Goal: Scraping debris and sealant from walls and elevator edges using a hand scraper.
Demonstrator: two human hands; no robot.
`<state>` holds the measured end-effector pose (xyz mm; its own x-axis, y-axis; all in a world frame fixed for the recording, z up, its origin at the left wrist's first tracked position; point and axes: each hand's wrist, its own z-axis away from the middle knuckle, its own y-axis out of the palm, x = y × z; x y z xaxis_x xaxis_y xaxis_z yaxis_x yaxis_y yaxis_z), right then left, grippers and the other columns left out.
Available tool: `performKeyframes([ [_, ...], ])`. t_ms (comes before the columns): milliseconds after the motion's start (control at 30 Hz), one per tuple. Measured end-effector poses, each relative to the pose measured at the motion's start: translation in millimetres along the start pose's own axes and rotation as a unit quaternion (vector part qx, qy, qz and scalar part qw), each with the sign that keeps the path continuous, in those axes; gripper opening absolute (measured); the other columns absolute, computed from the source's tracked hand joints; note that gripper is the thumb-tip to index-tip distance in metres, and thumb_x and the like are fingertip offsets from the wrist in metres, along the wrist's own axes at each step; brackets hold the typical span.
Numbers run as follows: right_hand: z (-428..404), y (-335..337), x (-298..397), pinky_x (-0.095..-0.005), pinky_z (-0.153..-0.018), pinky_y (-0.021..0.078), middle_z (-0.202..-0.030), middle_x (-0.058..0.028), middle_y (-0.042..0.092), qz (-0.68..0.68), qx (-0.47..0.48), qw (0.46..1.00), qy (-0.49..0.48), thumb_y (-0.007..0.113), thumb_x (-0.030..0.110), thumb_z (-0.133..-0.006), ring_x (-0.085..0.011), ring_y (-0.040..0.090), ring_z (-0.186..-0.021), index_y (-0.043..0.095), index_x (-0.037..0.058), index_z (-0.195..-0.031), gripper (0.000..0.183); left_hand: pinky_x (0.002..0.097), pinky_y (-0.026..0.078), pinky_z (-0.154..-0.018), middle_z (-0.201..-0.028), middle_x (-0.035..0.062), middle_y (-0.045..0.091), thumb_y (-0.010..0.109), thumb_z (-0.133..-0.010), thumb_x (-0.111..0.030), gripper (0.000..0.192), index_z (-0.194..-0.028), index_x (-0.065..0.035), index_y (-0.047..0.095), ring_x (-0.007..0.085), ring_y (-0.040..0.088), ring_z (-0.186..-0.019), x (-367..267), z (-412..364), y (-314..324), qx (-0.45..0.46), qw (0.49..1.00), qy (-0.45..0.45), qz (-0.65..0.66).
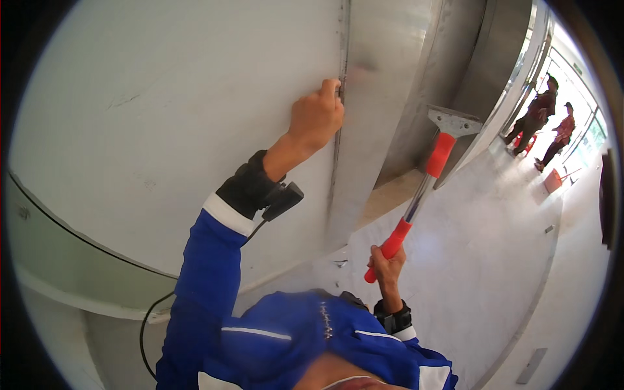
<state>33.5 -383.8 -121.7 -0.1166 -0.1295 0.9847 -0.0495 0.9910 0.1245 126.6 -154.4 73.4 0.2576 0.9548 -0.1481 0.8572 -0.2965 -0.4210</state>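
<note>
My left hand (317,117) is raised against the white wall (195,97), its bent fingertips at the dark, rough seam (338,146) where the wall meets a brushed metal door frame (375,87). Whether the fingers pinch something small is hidden. My right hand (388,263) is wrapped around the lower red grip of a long-handled scraper (414,200). The tool points up and away, its wide metal head (454,122) in front of the metal doorway recess. Both wrists wear black straps, and a small black device with a cable hangs at the left one.
Pale floor (468,243) runs along a corridor to a bright glazed entrance. Two people (538,107) stand there beside a red stool and a red bucket (553,181). A black cable (144,331) loops near my left sleeve. Small debris (341,263) lies near the wall's foot.
</note>
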Motion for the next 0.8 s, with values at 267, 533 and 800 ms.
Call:
performKeyframes([
  [267, -26.0, -29.1, 2.3, -0.0236, -0.038, 0.0397, -0.055, -0.0022, 0.046, 0.035, 0.062, 0.997, 0.039, 0.056, 0.003, -0.069, -0.0106, 0.047, -0.041, 0.042, 0.002, -0.08, 0.018, 0.0282, 0.038, -0.037, -0.05, 0.0084, 0.048, 0.055, -0.069, 0.001, 0.017, -0.084, -0.002, 0.049, 0.0202, 0.049, -0.041, 5.7, 4.1, -15.4, -0.061, 0.992, 0.099, -0.048],
  [533, -30.5, -28.4, 3.1, -0.0239, -0.036, 0.0385, -0.053, -0.0038, 0.047, -0.002, 0.136, 0.99, 0.047, 0.053, -0.001, -0.07, -0.0121, 0.046, -0.038, 0.041, 0.002, -0.077, 0.014, 0.0251, 0.039, -0.038, -0.055, 0.0085, 0.051, 0.057, -0.069, 0.0, 0.008, -0.076, -0.0019, 0.052, 0.0179, 0.049, -0.042, -2.6, 14.8, -36.4, -0.058, 0.986, 0.132, -0.088],
  [800, -36.2, -35.6, -8.3, -0.024, -0.036, 0.0387, -0.053, -0.004, 0.045, -0.021, 0.142, 0.988, 0.049, 0.052, -0.001, -0.069, -0.0132, 0.045, -0.036, 0.04, 0.0027, -0.077, 0.015, 0.0245, 0.04, -0.041, -0.058, 0.0042, 0.051, 0.058, -0.069, -0.004, 0.016, -0.085, -0.004, 0.052, 0.0132, 0.049, -0.043, 11.1, 9.9, -62.8, -0.118, 0.992, 0.022, -0.032],
])
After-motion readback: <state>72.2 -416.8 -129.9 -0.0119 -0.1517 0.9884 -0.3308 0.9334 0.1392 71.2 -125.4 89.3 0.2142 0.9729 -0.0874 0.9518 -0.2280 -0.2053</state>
